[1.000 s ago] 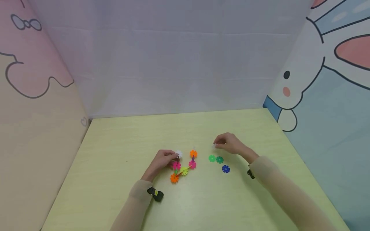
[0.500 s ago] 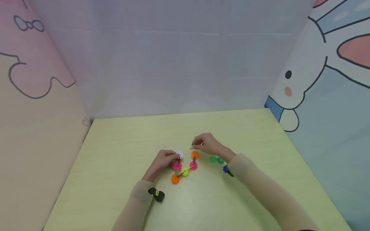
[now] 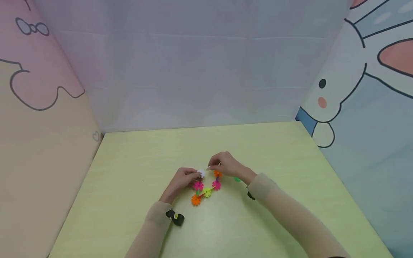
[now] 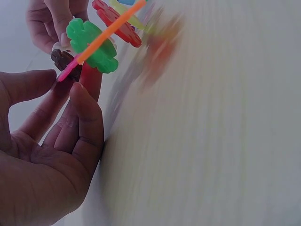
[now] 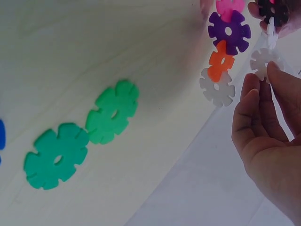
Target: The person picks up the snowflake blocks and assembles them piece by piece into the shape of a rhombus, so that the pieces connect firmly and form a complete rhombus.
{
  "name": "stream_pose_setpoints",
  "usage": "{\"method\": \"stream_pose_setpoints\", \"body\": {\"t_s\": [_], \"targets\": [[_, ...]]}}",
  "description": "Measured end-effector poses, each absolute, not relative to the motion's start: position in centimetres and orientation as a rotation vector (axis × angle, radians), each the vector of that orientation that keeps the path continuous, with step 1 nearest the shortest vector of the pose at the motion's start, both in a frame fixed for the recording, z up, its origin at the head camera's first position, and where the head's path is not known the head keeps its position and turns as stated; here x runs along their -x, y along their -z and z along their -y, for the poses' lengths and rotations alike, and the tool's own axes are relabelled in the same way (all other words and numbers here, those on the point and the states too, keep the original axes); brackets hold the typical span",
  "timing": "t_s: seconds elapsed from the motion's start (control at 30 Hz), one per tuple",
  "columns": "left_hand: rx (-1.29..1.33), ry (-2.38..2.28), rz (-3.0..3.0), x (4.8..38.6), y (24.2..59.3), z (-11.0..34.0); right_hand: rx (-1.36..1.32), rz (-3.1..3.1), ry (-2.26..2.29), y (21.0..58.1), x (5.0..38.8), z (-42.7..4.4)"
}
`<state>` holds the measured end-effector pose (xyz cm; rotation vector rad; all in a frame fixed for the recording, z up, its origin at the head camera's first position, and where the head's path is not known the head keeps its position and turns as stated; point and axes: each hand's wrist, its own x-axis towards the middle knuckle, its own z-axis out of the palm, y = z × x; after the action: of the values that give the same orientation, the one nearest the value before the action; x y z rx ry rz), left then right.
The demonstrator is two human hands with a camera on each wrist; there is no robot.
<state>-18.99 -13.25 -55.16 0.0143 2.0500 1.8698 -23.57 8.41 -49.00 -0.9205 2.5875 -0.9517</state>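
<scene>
My left hand (image 3: 182, 177) grips one end of a curved chain of slotted plastic snowflake discs. Its fingers pinch around a dark brown disc (image 4: 61, 60), which a white disc (image 3: 201, 173) joins. Thumb and fingers of my right hand (image 3: 226, 163) pinch a translucent white snowflake disc (image 5: 258, 61) up against that white one; whether their slots interlock I cannot tell. Pink (image 3: 198, 185), orange and yellow discs curve round the chain, with green (image 4: 87, 40) and purple (image 5: 235, 41) linking ones. A clear disc (image 5: 221, 94) ends the other side, near my right hand.
Two loose green discs, one lighter (image 5: 106, 122) and one darker (image 5: 47, 165), lie on the table under my right forearm, with a blue disc (image 5: 1, 141) beyond. The pale wooden table (image 3: 135, 150) meets a white back curtain (image 3: 200, 79) and printed side curtains.
My right hand has come leftward with the translucent disc, from beyond the green discs to the white disc at the chain's end. The left hand has kept its hold and place.
</scene>
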Motion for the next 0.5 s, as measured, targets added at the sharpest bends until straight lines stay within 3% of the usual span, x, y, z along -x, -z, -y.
{"method": "stream_pose_setpoints", "body": {"t_s": [0.5], "targets": [[-0.021,-1.859,-2.058,18.97,55.01,13.21,0.953,-2.606,0.889,49.11,23.40,-7.85]]}}
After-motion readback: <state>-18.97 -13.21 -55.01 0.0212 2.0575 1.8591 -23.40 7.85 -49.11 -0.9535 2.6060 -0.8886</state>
